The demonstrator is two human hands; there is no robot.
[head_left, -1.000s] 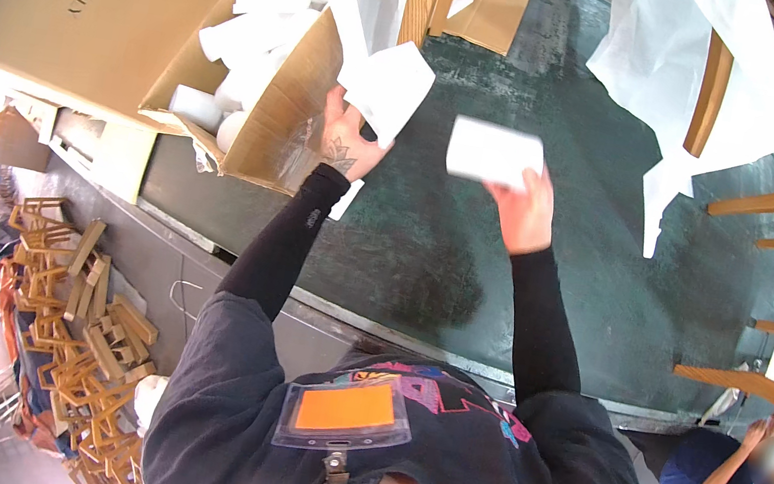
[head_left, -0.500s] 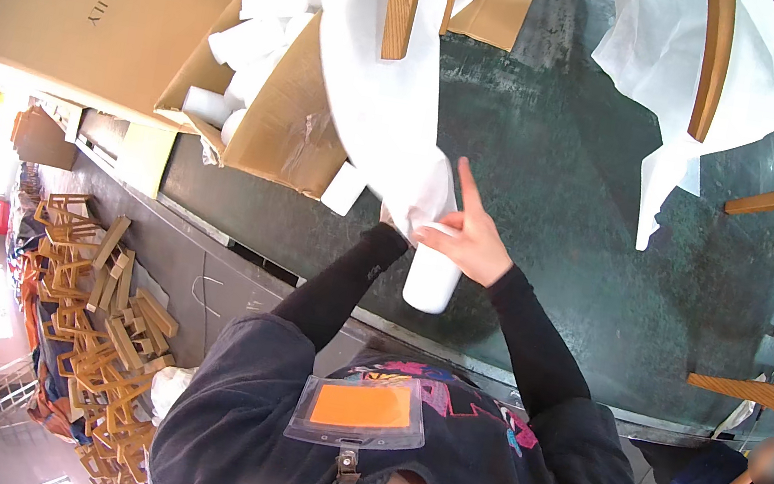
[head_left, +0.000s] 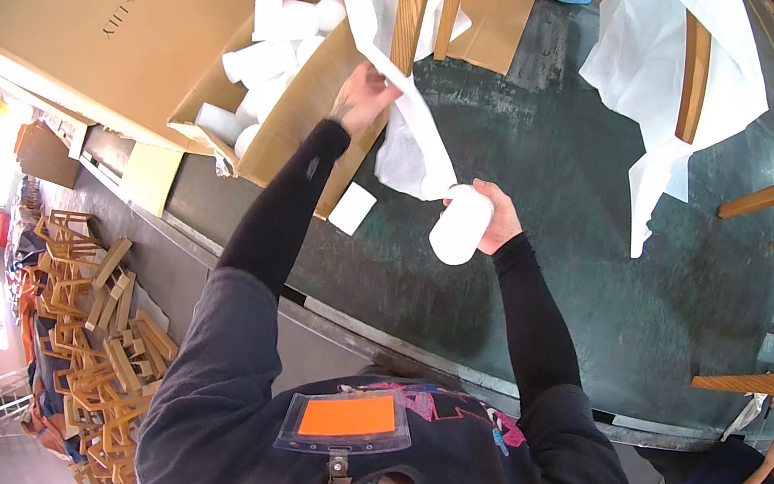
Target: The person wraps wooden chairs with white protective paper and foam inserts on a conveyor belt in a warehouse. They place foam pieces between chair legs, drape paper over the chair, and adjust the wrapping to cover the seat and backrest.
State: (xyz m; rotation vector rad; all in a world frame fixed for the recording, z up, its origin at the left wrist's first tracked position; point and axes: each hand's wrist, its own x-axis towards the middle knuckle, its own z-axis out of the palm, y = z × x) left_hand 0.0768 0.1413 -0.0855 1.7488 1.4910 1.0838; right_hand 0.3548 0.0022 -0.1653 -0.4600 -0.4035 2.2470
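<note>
Over dark table: left hand now raised, pinching white sheet; right hand still gripping roll.

Soft white wrap sheet, matt and crinkly like thin foam or tissue, draped on a smooth, warm-toned wooden leg. The white roll looks matt too, same papery-foam stuff. Dark green surface, scuffed and dull with a faint sheen. Brown cardboard box, plain matt corrugated board. More bare wood in the frame pile, unpolished. Black sleeves, matt knit cloth.
</note>
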